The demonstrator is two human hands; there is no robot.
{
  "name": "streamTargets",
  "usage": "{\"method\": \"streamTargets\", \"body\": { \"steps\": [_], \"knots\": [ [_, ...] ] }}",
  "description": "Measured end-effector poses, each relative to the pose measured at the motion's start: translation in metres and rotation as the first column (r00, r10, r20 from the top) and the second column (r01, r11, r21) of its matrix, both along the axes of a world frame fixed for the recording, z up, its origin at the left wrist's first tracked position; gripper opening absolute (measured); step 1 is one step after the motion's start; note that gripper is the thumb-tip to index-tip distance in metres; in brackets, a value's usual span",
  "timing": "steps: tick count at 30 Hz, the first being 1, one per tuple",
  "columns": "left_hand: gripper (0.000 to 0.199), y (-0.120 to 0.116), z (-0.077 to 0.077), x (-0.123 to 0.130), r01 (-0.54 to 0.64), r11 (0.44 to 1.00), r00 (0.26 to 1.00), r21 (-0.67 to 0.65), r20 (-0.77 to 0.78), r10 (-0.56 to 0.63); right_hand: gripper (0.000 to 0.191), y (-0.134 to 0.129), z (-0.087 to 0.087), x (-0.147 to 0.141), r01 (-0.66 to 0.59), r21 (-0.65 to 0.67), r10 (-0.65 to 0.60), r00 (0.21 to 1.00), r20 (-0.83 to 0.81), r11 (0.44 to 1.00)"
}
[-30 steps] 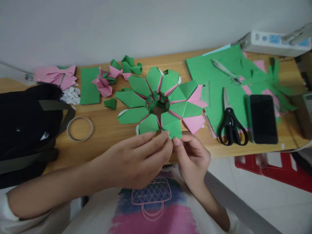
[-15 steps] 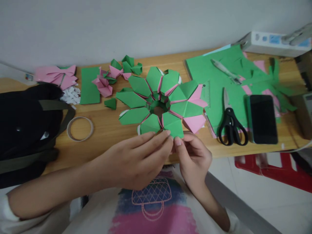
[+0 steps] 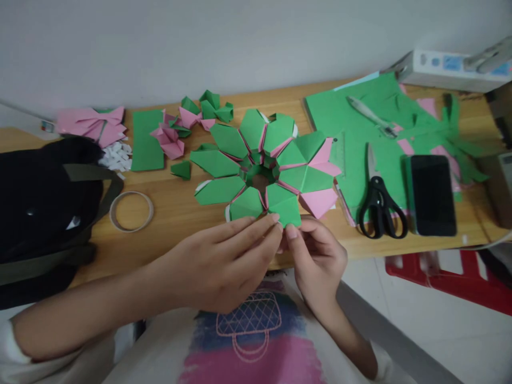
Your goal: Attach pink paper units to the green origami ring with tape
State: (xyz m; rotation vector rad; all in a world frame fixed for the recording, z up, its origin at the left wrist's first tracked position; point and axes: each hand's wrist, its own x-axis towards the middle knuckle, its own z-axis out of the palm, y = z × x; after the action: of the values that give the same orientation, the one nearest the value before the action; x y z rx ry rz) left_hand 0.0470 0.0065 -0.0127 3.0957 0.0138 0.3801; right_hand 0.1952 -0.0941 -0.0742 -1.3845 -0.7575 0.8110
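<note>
A large folded-paper flower (image 3: 230, 141) lies on the wooden table, its green petals ringed around an open centre with pink folds between them. Some pink petals stick out on its right side. My left hand (image 3: 228, 261) pinches the near edge of the flower, fingertips on the front green petal. Close beside it, my right hand (image 3: 320, 256) grips the outer tip of that same petal between thumb and bent fingers. Parts of the fingers beneath the paper are hidden.
Right of the flower are black-handled scissors (image 3: 380, 208), a phone (image 3: 432, 194), a cutter (image 3: 370, 114) and green paper sheets (image 3: 332, 109). Leftward lie a tape ring (image 3: 131, 212), folded pink and green pieces (image 3: 170, 140), white scraps (image 3: 117, 156) and a black bag (image 3: 44, 197).
Almost nothing differs. Both hands stay on the front petal with only slight finger movement.
</note>
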Motion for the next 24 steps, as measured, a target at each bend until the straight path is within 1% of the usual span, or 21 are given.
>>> {"method": "streamTargets", "body": {
  "steps": [10,16,24],
  "knots": [
    [0.029,-0.0003,0.0,0.0022,-0.01,1.0,1.0,0.006,0.02,0.01,0.012,0.0016,0.0017,0.0009,-0.007,-0.018,0.007,1.0,0.001,1.0],
    [0.028,0.0007,0.0018,0.0027,-0.004,1.0,1.0,-0.019,0.015,0.005,0.011,0.0024,0.0021,0.0002,-0.002,-0.025,0.002,1.0,-0.012,1.0],
    [0.028,-0.0001,0.0015,0.0011,0.002,1.0,1.0,-0.001,0.004,-0.002,0.011,0.0021,0.0024,0.001,-0.009,-0.027,0.009,1.0,0.003,1.0]
  ]
}}
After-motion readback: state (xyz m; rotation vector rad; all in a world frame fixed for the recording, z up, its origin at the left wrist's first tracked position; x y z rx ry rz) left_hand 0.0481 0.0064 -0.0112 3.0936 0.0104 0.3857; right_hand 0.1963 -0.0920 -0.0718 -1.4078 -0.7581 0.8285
